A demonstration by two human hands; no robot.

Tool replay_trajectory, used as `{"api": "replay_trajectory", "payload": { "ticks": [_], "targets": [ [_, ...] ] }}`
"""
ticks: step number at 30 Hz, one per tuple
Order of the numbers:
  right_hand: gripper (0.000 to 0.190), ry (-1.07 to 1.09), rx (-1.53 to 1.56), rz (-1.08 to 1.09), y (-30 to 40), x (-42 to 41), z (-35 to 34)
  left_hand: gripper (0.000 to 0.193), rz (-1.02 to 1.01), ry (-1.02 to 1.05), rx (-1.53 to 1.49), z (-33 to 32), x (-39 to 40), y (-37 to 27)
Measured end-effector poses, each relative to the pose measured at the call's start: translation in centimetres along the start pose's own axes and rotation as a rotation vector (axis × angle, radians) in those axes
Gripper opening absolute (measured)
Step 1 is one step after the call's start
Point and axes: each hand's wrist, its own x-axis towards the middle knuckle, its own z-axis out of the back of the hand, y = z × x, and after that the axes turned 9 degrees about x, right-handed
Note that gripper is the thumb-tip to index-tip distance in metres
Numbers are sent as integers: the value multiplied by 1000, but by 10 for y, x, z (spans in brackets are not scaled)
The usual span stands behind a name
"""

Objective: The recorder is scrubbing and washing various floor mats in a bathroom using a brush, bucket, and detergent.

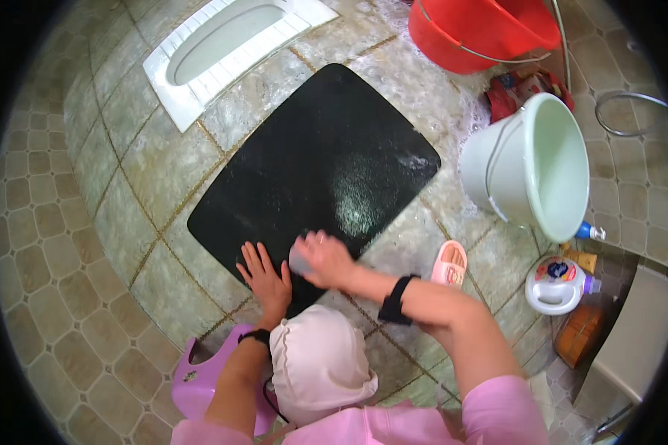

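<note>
A large black mat (312, 156) with rounded corners lies on the tiled floor before me. Its surface is wet, with a bright glare patch and a trace of foam near the right corner. My left hand (265, 281) presses flat on the mat's near left edge, fingers spread and holding nothing. Just to its right, my right hand (327, 260) grips a small pale grey object (299, 260) against the mat. That object is blurred and partly covered by the fingers, so I cannot tell its exact kind. Black bands circle both of my forearms.
A white squat toilet (228, 44) is set in the floor at upper left. A red bucket (467, 39) and a pale green bucket (526, 167) stand at right, with suds around them. Below are a detergent bottle (554, 285), a pink slipper (450, 261) and a purple plastic stool (206, 384).
</note>
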Motion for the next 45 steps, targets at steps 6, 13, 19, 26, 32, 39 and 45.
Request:
{"api": "replay_trajectory", "payload": {
  "ticks": [6,13,19,26,32,39,45],
  "targets": [
    [55,-301,-27,-394,-112,54,137,78,55,46,-61,23,-4,1],
    [57,-530,220,-696,-41,100,99,82,56,47,-23,14,-9,11],
    [51,-27,-189,70,-16,90,33,86,-103,39,-97,15,-5,88],
    [51,-510,51,-827,-127,118,144,81,-214,58,-90,33,26,78],
    [57,4,112,127,30,133,-44,84,-227,57,-104,10,22,76],
    [56,-636,-149,-448,-190,154,163,86,-265,87,-123,23,24,92],
    [61,-38,132,-230,50,194,-2,84,-247,113,-92,22,6,112]
  ]
}}
